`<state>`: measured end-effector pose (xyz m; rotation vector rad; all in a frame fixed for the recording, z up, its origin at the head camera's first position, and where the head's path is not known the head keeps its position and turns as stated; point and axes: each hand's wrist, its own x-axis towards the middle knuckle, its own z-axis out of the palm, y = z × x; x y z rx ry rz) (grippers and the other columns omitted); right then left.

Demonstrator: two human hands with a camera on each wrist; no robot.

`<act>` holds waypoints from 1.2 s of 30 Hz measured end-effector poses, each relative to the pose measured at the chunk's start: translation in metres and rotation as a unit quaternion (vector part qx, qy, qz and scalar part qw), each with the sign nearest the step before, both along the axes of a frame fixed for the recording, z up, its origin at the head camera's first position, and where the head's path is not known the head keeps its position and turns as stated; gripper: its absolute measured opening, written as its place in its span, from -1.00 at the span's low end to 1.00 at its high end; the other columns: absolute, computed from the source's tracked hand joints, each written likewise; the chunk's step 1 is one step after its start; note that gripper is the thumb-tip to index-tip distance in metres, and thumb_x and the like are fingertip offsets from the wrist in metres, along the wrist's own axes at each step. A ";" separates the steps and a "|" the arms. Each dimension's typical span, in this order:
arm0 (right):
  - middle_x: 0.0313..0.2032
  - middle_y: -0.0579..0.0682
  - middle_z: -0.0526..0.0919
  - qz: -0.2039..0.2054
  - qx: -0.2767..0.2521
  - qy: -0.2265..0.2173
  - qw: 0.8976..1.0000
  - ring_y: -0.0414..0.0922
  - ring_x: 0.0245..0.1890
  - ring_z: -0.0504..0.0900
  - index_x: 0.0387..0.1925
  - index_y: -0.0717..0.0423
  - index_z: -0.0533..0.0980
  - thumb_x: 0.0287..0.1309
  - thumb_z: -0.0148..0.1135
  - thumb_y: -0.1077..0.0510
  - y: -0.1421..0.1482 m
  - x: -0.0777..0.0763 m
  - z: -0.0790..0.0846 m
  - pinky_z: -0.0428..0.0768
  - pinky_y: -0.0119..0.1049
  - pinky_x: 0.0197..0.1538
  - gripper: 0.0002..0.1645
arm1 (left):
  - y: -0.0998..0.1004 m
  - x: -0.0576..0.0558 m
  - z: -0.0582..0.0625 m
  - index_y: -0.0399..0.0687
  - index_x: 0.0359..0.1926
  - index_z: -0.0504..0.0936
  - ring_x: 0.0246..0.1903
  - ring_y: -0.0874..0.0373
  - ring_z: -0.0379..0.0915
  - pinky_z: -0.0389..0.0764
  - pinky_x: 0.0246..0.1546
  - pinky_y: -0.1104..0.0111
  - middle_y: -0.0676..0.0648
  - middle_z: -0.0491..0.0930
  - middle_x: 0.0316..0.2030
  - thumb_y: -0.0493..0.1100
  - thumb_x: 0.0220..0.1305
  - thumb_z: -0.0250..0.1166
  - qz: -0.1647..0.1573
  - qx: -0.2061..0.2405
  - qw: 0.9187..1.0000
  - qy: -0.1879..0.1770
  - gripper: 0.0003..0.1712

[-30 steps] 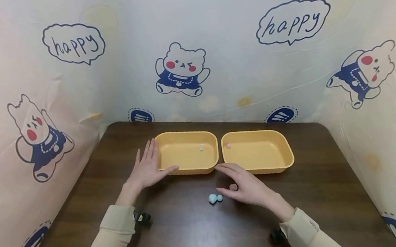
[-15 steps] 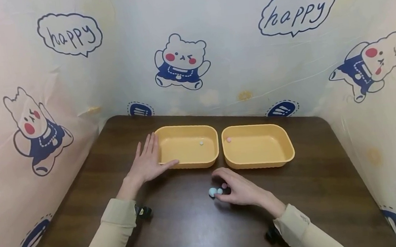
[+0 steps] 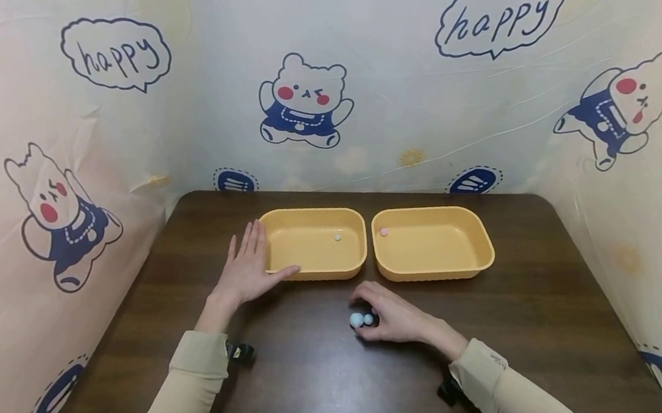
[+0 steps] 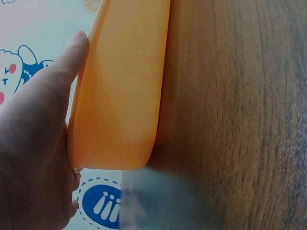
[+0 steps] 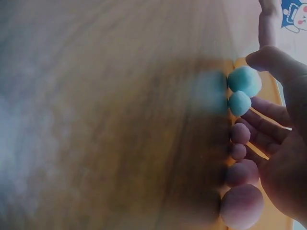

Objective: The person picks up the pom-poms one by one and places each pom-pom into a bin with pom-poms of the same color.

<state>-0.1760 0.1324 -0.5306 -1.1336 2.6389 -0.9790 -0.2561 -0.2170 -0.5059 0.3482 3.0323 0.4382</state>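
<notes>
Found large blue ball (image 5: 244, 82) on table (image 3: 324, 383), beside smaller blue ball (image 5: 239, 103), within curved right hand (image 3: 400, 316); cannot confirm grip. Judged light, possibly soft, prone to roll; pinch across sides. Noted left hand (image 3: 245, 274) spread, straight-fingered, against left yellow tray (image 3: 319, 275), gripping nothing.

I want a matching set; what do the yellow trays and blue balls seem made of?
Yellow trays: probably moulded plastic, smooth with faint sheen and rounded corners. Blue balls: matte, perhaps foam or clay; their shineless surface leaves it open.

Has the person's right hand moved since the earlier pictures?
Yes: judged against the right yellow tray, the right hand has moved left and back, away from it.
</notes>
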 end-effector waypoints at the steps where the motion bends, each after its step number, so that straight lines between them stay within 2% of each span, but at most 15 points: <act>1: 0.10 -0.01 0.66 0.001 0.001 0.001 1.000 -0.12 0.14 0.60 0.17 0.14 0.59 0.21 0.58 0.09 0.000 0.000 0.000 0.66 -0.16 0.26 -0.46 | 0.000 0.000 0.000 -0.25 0.77 -0.41 0.80 -0.28 -0.38 -0.35 0.76 -0.32 -0.26 -0.43 0.79 0.79 0.27 0.07 0.000 0.000 1.000 0.000 0.60; 10: 0.01 -0.07 0.68 0.006 0.006 0.008 1.000 -0.14 0.05 0.56 0.07 0.06 0.61 0.09 0.64 0.09 0.002 -0.006 -0.006 0.54 -0.17 0.20 -0.47 | 0.000 0.001 0.000 -0.26 0.77 -0.39 0.80 -0.25 -0.42 -0.36 0.76 -0.31 -0.26 -0.44 0.80 0.78 0.28 0.08 0.000 0.005 1.000 -0.003 0.60; 17: -0.10 -0.10 0.68 0.025 -0.030 0.060 0.997 -0.19 -0.06 0.54 -0.03 0.04 0.62 0.08 0.63 0.08 0.003 -0.010 -0.017 0.49 -0.25 0.04 -0.55 | 0.000 0.001 -0.001 -0.27 0.77 -0.38 0.80 -0.28 -0.38 -0.37 0.75 -0.32 -0.27 -0.42 0.79 0.78 0.28 0.08 0.001 0.005 1.000 0.000 0.60; 20: -0.14 -0.12 0.68 0.026 -0.032 0.068 0.997 -0.23 -0.09 0.53 -0.07 0.00 0.62 0.10 0.62 0.08 0.003 -0.011 -0.019 0.47 -0.27 0.01 -0.60 | -0.001 0.001 -0.002 -0.26 0.77 -0.39 0.80 -0.28 -0.39 -0.35 0.75 -0.33 -0.26 -0.43 0.79 0.78 0.28 0.08 0.000 0.005 1.000 0.000 0.60; 25: -0.14 -0.14 0.67 0.009 -0.021 0.043 0.999 -0.23 -0.09 0.52 -0.09 -0.04 0.63 0.11 0.62 0.11 0.001 -0.009 -0.016 0.47 -0.26 0.03 -0.63 | -0.001 0.001 -0.002 -0.24 0.77 -0.39 0.80 -0.25 -0.42 -0.32 0.76 -0.33 -0.26 -0.42 0.80 0.78 0.27 0.08 -0.001 0.009 1.000 0.000 0.60; 32: -0.14 -0.13 0.65 0.013 -0.044 0.045 0.998 -0.25 -0.10 0.51 -0.08 -0.05 0.59 0.21 0.57 0.06 0.003 -0.012 -0.024 0.47 -0.30 -0.03 -0.67 | -0.001 0.001 -0.002 -0.24 0.77 -0.39 0.80 -0.25 -0.45 -0.40 0.76 -0.30 -0.23 -0.47 0.80 0.78 0.26 0.09 -0.003 0.016 1.000 -0.007 0.60; 36: -0.13 -0.11 0.65 0.004 -0.043 0.002 0.999 -0.24 -0.08 0.55 -0.08 -0.03 0.59 0.20 0.58 0.12 0.002 -0.011 -0.015 0.59 -0.36 -0.04 -0.67 | -0.001 0.001 -0.001 -0.24 0.77 -0.39 0.81 -0.24 -0.44 -0.36 0.76 -0.31 -0.24 -0.46 0.80 0.79 0.26 0.09 -0.001 0.014 1.000 -0.006 0.61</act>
